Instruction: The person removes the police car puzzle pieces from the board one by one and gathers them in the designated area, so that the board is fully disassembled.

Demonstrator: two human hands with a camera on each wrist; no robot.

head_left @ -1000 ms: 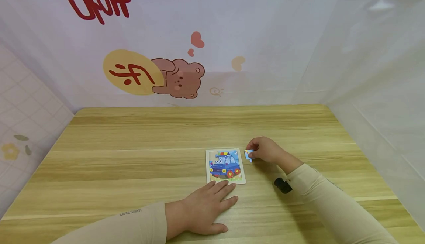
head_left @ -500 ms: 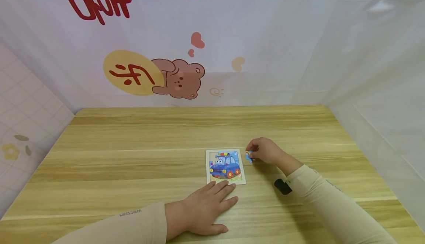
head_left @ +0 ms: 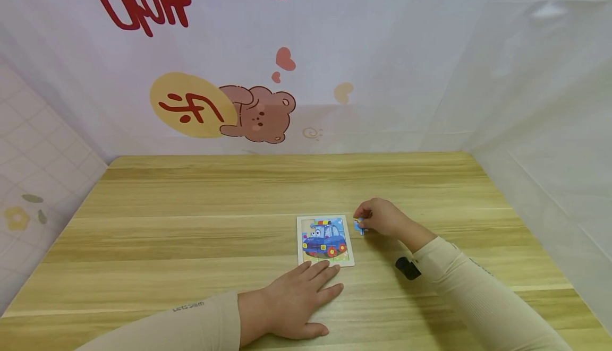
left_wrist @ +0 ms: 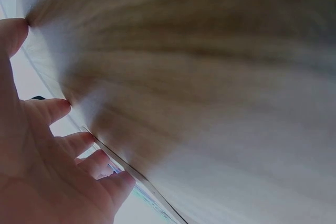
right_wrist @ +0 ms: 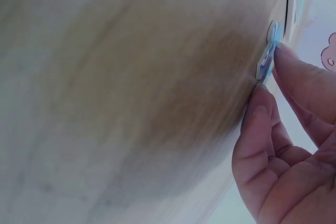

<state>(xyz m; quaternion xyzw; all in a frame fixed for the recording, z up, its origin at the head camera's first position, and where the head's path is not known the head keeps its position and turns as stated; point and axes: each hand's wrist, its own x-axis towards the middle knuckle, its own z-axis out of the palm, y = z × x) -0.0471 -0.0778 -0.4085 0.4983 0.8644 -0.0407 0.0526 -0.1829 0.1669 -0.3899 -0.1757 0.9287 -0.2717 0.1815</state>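
Observation:
A square jigsaw puzzle [head_left: 326, 240] in a white frame shows a blue cartoon car. Its upper left corner has a bare, beige gap. My left hand [head_left: 301, 300] lies flat with spread fingers, the fingertips at the frame's lower edge; the left wrist view shows them touching that rim [left_wrist: 137, 176]. To the right of the frame, my right hand [head_left: 384, 216] pinches a light blue puzzle piece [head_left: 358, 225] between thumb and fingers. In the right wrist view the piece [right_wrist: 268, 53] is slightly tilted, close to the tabletop.
The wooden table [head_left: 201, 207] reaches back to a white wall cloth [head_left: 382, 32] printed with a bear. A small black object [head_left: 408, 268] lies beside the right sleeve [head_left: 478, 287]. White cloth also hangs on both sides.
The puzzle piece has turned a little in my right hand's fingers and shifted very slightly rightward. My left hand has stayed in place.

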